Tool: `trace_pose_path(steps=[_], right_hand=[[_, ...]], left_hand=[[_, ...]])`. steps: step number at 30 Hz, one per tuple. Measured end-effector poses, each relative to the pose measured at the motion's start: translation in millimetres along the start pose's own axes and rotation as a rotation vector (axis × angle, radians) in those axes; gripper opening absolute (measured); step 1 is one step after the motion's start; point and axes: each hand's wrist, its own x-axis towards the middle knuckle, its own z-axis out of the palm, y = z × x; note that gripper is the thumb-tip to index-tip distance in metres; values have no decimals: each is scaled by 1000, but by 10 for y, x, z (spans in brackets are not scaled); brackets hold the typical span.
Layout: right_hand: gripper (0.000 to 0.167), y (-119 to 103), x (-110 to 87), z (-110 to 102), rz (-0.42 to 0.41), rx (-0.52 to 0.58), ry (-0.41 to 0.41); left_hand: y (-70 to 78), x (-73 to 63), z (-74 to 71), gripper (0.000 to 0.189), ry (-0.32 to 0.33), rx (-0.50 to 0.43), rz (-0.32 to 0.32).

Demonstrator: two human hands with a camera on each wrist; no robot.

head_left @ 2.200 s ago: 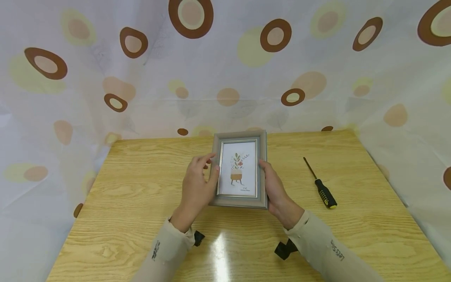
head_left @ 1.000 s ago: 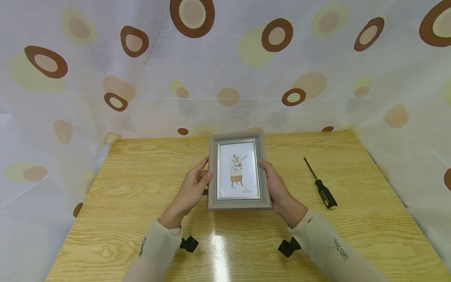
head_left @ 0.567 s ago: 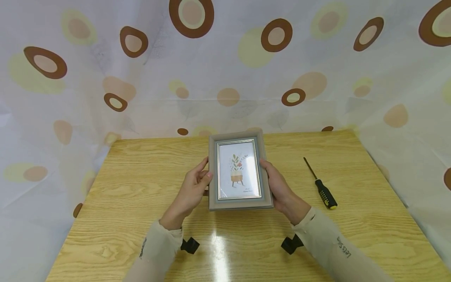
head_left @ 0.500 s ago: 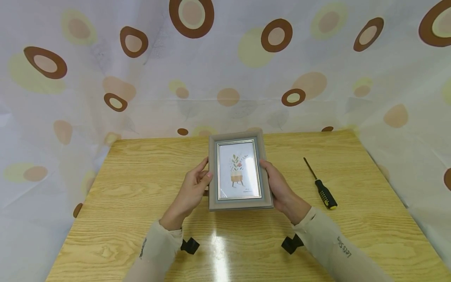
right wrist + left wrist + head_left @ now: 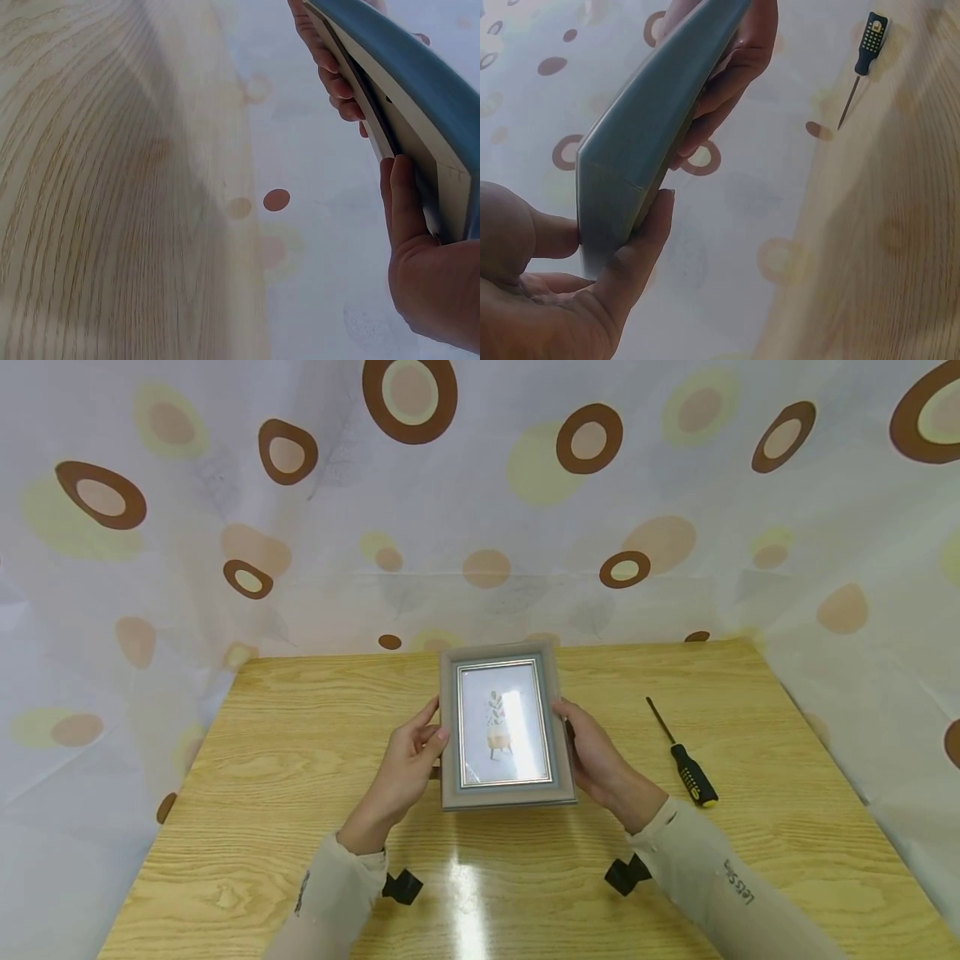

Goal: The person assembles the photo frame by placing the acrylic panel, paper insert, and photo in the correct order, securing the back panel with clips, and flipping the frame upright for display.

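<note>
A grey-beige picture frame [image 5: 498,727] with a potted-plant print is held up above the table, tilted, its front facing the head camera. My left hand [image 5: 397,777] grips the left edge, thumb in front and fingers behind. On the opposite edge my right hand [image 5: 603,768] holds it the same way. In the left wrist view the frame's blue-grey side [image 5: 641,112] lies between thumb and fingers. From the right wrist, a back panel [image 5: 360,90] stands apart from the frame's rim [image 5: 454,195], with a dark gap between; fingers of both hands lie against the panel.
A screwdriver [image 5: 693,775] with a black and yellow handle lies on the wooden table [image 5: 300,735], right of my right hand. Behind the table hangs a white patterned cloth [image 5: 480,510]. Black wrist mounts [image 5: 403,887] sit below both wrists.
My left hand, at first with fingers lifted at the left edge, has closed on that edge. The frame has shifted slightly left and tilted, and glare now crosses the print.
</note>
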Motion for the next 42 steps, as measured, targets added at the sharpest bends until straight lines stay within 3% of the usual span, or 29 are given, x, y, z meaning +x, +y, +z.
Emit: trace_pose_path(steps=[6,9,15,22,30,42], right_hand=[[32,1,24,-18,-22,43,-10],[29,1,38,-37,-30,49,-15],[41,-16,42,-77,-27,51,-19],[54,-10,74,-133,3,-31,-21],[53,38,131,-199,-30,-128,-10],[56,110,192,-258,-19,-191,7]], left_hand=[[-18,-5,-7,57,17,16,-14],[-19,-7,-12,58,27,24,-18],[-57,9,-26,57,32,42,-5],[-71,17,-30,57,37,53,-12],[-104,54,-22,58,49,67,-8],[-163,110,-5,58,27,102,-69]])
